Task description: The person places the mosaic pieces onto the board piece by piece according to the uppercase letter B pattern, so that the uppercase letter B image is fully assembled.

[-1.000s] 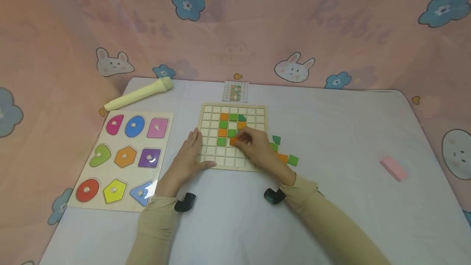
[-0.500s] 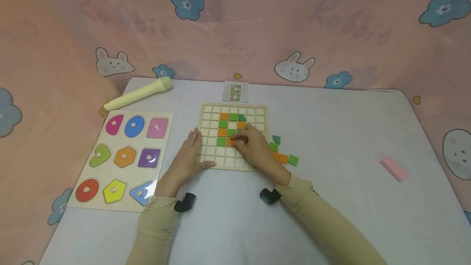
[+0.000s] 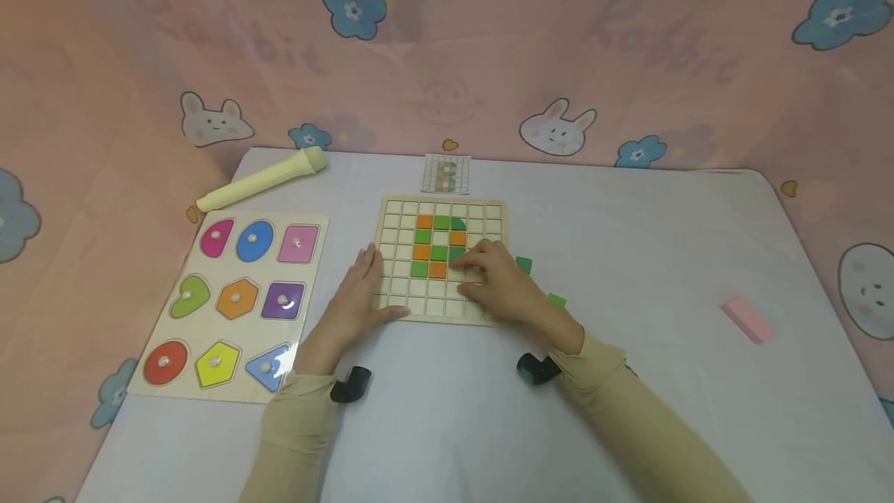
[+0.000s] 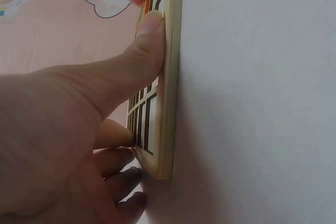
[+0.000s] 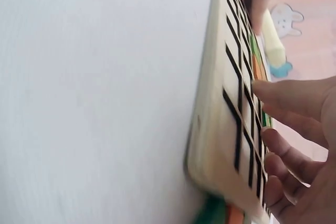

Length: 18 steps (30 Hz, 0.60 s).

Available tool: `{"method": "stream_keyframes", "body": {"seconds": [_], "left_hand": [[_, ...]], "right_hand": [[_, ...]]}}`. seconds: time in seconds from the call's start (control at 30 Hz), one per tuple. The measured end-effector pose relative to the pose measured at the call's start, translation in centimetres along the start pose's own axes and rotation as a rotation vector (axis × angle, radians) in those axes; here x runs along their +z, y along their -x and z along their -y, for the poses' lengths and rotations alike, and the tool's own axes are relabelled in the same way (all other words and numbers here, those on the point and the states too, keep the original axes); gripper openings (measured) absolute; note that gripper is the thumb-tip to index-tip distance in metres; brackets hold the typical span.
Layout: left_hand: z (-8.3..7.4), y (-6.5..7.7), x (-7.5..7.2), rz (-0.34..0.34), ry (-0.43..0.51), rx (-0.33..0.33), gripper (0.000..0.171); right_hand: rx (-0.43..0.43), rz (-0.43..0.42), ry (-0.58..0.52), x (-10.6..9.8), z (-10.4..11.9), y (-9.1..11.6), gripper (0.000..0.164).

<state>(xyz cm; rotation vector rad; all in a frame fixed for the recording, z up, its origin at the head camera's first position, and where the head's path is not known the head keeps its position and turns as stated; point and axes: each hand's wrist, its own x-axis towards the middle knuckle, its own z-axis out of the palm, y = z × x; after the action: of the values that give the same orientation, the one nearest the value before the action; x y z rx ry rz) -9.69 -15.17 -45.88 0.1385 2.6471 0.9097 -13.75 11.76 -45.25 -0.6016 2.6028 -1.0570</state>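
Observation:
A wooden grid board (image 3: 435, 307) lies on the white table, with orange, green and dark green tiles set in a block of its cells. My left hand (image 3: 355, 309) rests along the board's left edge; its thumb (image 4: 149, 30) lies on the front part of the board. Over the board's right half is my right hand (image 3: 506, 286), thumb and forefinger apart, holding nothing. Its fingertips are just right of an orange tile (image 3: 438, 270) in the lowest tile row. Loose dark green (image 3: 524, 265) and green tiles (image 3: 556, 300) lie right of the board, other loose tiles hidden behind the hand.
A small printed pattern card (image 3: 447, 175) lies behind the board. On the left are a knobbed shape puzzle (image 3: 237, 266) and a pale yellow microphone-shaped object (image 3: 261, 179). A pink block (image 3: 748, 320) lies far right. A printed pink cloth (image 3: 447, 60) hangs behind.
The right hand moved left with an orange tile, set it in the lowest tile row beside the green one, let go and drew back to the right. The left hand stayed put.

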Motion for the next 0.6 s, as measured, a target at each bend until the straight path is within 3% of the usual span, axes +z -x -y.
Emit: {"method": "stream_keyframes", "body": {"seconds": [0.27, 0.6], "left_hand": [[-0.2, 0.0, -0.1, -0.002, -0.008, 0.010, 0.115], [0.0, 0.0, 0.0, 0.000, -0.017, 0.000, 0.115]], "right_hand": [[0.051, 0.032, 0.023, -3.2, -2.5, 1.5, 0.044], [0.109, 0.147, 0.035, -5.7, -4.1, 2.6, 0.066]]}}
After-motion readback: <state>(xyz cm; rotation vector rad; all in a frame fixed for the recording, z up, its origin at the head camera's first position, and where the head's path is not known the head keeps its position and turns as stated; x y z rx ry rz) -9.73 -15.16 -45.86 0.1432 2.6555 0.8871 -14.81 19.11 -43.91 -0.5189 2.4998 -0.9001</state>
